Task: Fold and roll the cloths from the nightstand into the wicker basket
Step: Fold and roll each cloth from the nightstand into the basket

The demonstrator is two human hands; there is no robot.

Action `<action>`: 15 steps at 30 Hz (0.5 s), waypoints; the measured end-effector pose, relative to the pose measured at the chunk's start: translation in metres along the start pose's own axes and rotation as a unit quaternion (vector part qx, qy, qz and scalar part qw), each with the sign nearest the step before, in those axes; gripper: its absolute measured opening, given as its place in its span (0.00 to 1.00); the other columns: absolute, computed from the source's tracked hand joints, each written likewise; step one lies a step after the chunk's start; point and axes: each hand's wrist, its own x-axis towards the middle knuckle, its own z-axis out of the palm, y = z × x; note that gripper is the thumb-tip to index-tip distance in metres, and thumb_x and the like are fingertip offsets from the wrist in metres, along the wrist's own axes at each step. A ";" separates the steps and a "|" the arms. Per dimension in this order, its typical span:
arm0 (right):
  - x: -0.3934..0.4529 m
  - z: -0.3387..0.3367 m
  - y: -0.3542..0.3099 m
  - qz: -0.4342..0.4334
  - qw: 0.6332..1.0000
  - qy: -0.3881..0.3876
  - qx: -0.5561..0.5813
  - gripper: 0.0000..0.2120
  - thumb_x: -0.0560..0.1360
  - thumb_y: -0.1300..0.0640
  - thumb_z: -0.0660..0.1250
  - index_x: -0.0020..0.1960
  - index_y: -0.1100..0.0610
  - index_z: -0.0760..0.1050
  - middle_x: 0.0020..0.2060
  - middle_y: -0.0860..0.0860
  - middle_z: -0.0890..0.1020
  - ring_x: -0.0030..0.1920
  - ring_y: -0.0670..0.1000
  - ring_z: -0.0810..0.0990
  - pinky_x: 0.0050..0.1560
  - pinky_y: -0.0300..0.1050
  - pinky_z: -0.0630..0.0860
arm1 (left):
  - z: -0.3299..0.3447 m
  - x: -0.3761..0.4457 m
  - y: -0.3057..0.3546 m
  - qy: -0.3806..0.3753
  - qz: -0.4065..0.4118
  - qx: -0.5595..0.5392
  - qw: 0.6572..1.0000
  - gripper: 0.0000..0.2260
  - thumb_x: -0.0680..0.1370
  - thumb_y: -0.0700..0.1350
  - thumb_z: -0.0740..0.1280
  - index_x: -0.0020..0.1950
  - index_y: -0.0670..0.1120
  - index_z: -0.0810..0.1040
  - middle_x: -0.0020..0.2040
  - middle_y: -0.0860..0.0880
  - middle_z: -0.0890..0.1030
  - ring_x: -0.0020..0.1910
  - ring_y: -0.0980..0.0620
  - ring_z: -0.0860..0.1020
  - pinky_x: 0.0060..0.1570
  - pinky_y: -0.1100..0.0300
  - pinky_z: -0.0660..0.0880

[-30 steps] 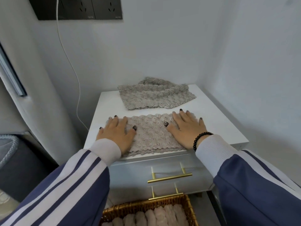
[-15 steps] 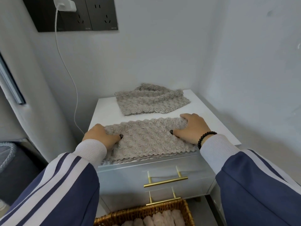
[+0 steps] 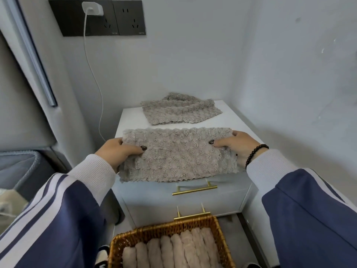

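Above the nightstand [image 3: 239, 120]: grey fluffy cloth [image 3: 177, 153], now lifted, folded double; my left hand [image 3: 117, 151] and right hand [image 3: 235, 147] pinch its ends.

A white nightstand [image 3: 133, 120] is standing in the corner against the pale walls, with two drawers carrying gold bar handles [image 3: 194, 189]. A crumpled grey cloth [image 3: 179, 110] is lying on the back part of its top (loosely bunched, not folded flat). On the floor [image 3: 231, 235] in front, a wicker basket [image 3: 123, 242] is sitting, and rolled cloths [image 3: 173, 250] are lying side by side in it.
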 end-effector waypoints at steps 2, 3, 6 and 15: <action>-0.001 -0.002 0.009 0.018 0.997 -0.021 0.069 0.47 0.59 0.53 0.83 0.72 0.62 0.65 0.64 0.56 0.74 0.63 0.56 0.72 0.69 0.59 0.64 | 0.000 -0.015 -0.003 -0.004 -0.016 -0.040 0.999 0.16 0.71 0.36 0.73 0.57 0.36 0.77 0.42 0.39 0.85 0.43 0.40 0.84 0.53 0.41 0.79; -0.004 -0.003 0.014 0.029 0.996 -0.025 0.082 0.44 0.55 0.50 0.84 0.67 0.61 0.72 0.62 0.57 0.77 0.61 0.57 0.75 0.67 0.61 0.67 | -0.001 -0.025 -0.004 -0.008 -0.024 -0.059 0.998 0.15 0.72 0.36 0.72 0.58 0.35 0.77 0.42 0.38 0.85 0.43 0.40 0.84 0.53 0.41 0.78; -0.027 -0.002 0.005 0.013 0.996 0.018 0.084 0.29 0.59 0.52 0.82 0.58 0.59 0.80 0.60 0.56 0.80 0.58 0.56 0.77 0.61 0.57 0.72 | -0.005 -0.050 -0.005 -0.024 -0.037 -0.126 0.991 0.19 0.72 0.40 0.73 0.60 0.35 0.78 0.52 0.35 0.82 0.53 0.38 0.81 0.60 0.41 0.74; -0.090 0.007 -0.001 -0.101 0.988 0.090 -0.070 0.24 0.68 0.67 0.74 0.62 0.58 0.72 0.55 0.52 0.77 0.44 0.46 0.78 0.41 0.39 0.73 | -0.012 -0.080 -0.025 0.036 0.003 -0.118 0.992 0.04 0.79 0.37 0.64 0.47 0.42 0.79 0.34 0.47 0.84 0.39 0.46 0.82 0.42 0.53 0.78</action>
